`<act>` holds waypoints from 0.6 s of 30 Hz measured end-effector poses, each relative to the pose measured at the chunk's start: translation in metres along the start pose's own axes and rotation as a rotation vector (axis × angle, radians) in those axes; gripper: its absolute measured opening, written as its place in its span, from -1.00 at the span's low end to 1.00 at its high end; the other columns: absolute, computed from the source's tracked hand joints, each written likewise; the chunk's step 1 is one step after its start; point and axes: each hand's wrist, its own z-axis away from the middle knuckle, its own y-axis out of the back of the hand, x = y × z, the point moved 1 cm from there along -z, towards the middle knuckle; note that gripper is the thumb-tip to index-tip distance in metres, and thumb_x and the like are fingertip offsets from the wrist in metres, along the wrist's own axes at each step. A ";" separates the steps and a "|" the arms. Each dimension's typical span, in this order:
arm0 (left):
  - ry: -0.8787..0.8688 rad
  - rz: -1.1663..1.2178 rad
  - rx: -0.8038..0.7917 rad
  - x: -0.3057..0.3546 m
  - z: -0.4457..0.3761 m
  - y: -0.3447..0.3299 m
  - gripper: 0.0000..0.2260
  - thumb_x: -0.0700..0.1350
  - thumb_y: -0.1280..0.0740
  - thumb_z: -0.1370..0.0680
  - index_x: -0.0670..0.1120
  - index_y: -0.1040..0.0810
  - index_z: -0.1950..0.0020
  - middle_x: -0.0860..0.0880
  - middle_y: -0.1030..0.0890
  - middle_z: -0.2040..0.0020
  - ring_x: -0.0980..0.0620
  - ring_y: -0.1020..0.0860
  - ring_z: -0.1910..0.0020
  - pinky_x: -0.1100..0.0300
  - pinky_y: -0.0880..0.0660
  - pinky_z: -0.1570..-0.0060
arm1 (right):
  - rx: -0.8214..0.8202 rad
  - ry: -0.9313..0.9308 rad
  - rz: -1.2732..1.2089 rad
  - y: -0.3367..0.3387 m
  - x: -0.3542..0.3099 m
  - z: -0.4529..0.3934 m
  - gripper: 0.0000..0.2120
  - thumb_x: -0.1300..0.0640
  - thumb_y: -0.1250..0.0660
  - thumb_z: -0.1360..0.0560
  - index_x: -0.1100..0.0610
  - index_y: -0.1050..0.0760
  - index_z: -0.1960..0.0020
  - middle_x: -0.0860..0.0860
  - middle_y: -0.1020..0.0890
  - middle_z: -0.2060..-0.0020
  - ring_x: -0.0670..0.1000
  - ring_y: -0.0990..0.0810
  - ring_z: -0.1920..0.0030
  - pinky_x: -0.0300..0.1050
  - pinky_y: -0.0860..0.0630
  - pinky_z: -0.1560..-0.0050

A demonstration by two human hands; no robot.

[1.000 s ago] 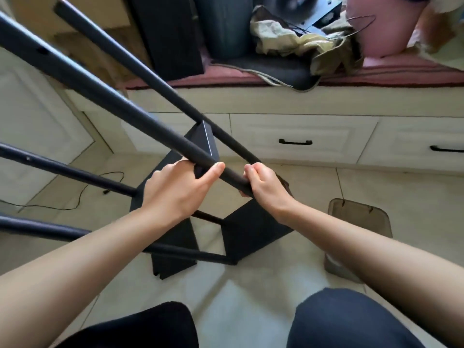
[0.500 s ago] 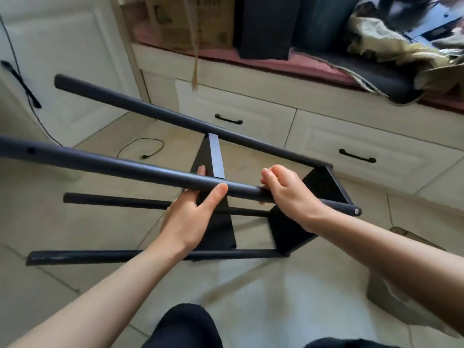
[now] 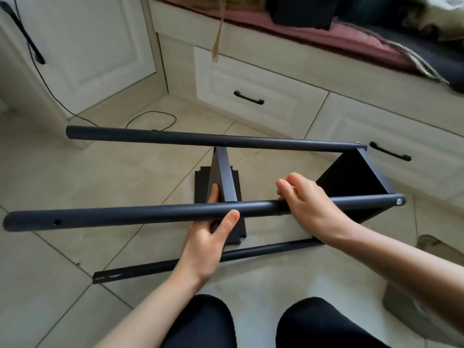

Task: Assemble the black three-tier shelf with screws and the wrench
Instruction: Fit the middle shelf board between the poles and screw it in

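The black shelf frame lies on its side over the tiled floor. Its near upper pole (image 3: 120, 217) runs left to right, with a screw hole near its left end and a screw head at its right end. My left hand (image 3: 208, 237) grips this pole from below, thumb over the front and fingers behind. My right hand (image 3: 308, 199) curls over the same pole further right. A far pole (image 3: 200, 138) runs parallel behind. A middle shelf panel (image 3: 223, 177) stands edge-on between the poles, and an end panel (image 3: 351, 177) sits at the right. A lower pole (image 3: 155, 268) rests near the floor.
White drawers with black handles (image 3: 248, 97) line the wall behind. A cushioned bench with cloth (image 3: 351, 38) runs above them. A black cable (image 3: 150, 119) trails on the floor at left. A brownish bin (image 3: 431, 247) stands at right. My knees (image 3: 263, 322) are at the bottom.
The frame has swung down from a steep tilt to lie nearly level across the view. Both hands keep hold of the same pole.
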 end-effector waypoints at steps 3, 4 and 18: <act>-0.023 0.010 -0.018 -0.004 0.000 -0.001 -0.28 0.32 -0.38 -0.40 0.17 -0.31 -0.53 0.36 -0.44 -0.38 0.46 -0.37 -0.34 0.62 -0.30 -0.15 | -0.006 -0.016 0.009 0.001 0.000 0.002 -0.73 -0.05 -0.13 -0.66 0.07 -0.43 0.11 -0.02 -0.55 0.22 0.06 -0.52 0.13 0.06 -0.48 -0.02; -0.023 0.010 -0.024 -0.005 -0.001 -0.001 -0.22 0.30 -0.37 -0.39 0.13 -0.27 -0.57 0.31 -0.41 -0.42 0.45 -0.36 -0.36 0.61 -0.30 -0.16 | -0.012 -0.022 0.009 0.001 0.000 0.003 -0.73 -0.05 -0.13 -0.66 0.07 -0.43 0.11 -0.02 -0.55 0.22 0.06 -0.52 0.13 0.07 -0.48 -0.04; 0.126 -0.161 0.084 0.000 0.036 0.005 -0.62 0.34 -0.29 -0.36 0.16 -0.57 -0.06 0.36 -0.64 0.15 0.40 -0.58 0.08 0.62 -0.37 0.16 | -0.087 -0.056 0.042 -0.014 -0.002 0.028 -0.70 -0.04 -0.08 -0.68 0.13 -0.42 0.04 0.02 -0.54 0.23 0.16 -0.51 0.08 0.15 -0.43 -0.14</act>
